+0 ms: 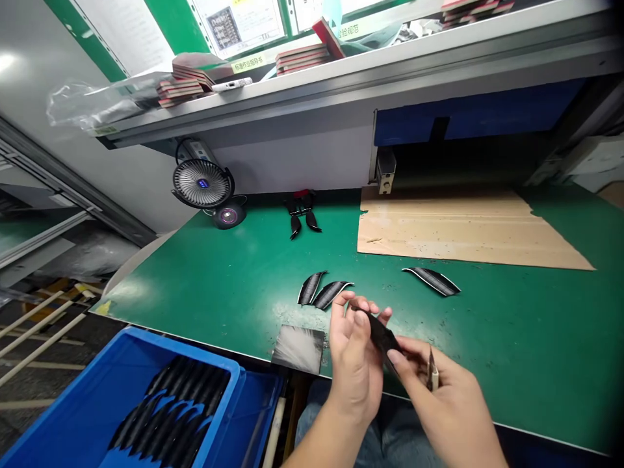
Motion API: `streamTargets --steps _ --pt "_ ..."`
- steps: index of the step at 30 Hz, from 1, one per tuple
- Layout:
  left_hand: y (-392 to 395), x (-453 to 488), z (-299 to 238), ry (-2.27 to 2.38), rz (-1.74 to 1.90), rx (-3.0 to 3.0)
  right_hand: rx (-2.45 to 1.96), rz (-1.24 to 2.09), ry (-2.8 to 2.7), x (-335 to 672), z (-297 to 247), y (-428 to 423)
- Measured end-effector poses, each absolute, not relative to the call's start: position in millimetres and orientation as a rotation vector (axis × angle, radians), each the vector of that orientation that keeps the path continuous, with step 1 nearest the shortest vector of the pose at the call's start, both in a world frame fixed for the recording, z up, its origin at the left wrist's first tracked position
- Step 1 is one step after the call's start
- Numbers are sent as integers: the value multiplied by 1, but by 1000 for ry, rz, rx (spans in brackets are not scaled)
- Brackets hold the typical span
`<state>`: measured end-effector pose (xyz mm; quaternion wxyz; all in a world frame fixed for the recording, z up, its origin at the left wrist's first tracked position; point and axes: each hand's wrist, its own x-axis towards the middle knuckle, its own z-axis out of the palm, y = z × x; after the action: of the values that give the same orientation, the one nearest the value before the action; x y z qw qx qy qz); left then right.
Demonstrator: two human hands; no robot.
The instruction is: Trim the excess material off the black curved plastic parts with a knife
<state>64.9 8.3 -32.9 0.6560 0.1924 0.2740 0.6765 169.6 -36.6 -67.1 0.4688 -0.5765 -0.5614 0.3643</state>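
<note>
A curved black plastic piece [383,335] is held over the near edge of the green table, tilted down to the right. My left hand [355,364] grips its upper end between thumb and fingers. The thumb and fingertips of my right hand [441,396] pinch its lower end. A small knife [431,370] with a dark pointed blade is tucked in my right hand as well, its tip pointing up; my fingers hide part of it. Just beyond my left hand lie two similar curved black pieces [331,294], and a third black piece [433,281] lies farther right.
A blue bin [131,338] at the lower left holds rows of black pieces. A grey square plate [298,349] sits at the table's [234,279] near edge. Cardboard [468,227], a small fan [203,184] and black parts [305,214] stand or lie farther back, under a shelf [341,84].
</note>
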Motion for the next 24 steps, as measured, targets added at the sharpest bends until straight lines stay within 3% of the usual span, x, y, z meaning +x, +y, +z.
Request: streamTargets --steps 5,11,15,24 --pt "1 57 -22 544 1353 465 -1318 662 -1511 171 -60 -30" --pt "12 50 -3 520 1718 -89 -1340 785 -1454 177 -64 -47" --pt "17 44 2 483 1768 -153 -1284 950 -1579 173 -65 -52" --pt "12 46 4 495 1786 -125 -1161 1556 -1227 167 -56 -44"
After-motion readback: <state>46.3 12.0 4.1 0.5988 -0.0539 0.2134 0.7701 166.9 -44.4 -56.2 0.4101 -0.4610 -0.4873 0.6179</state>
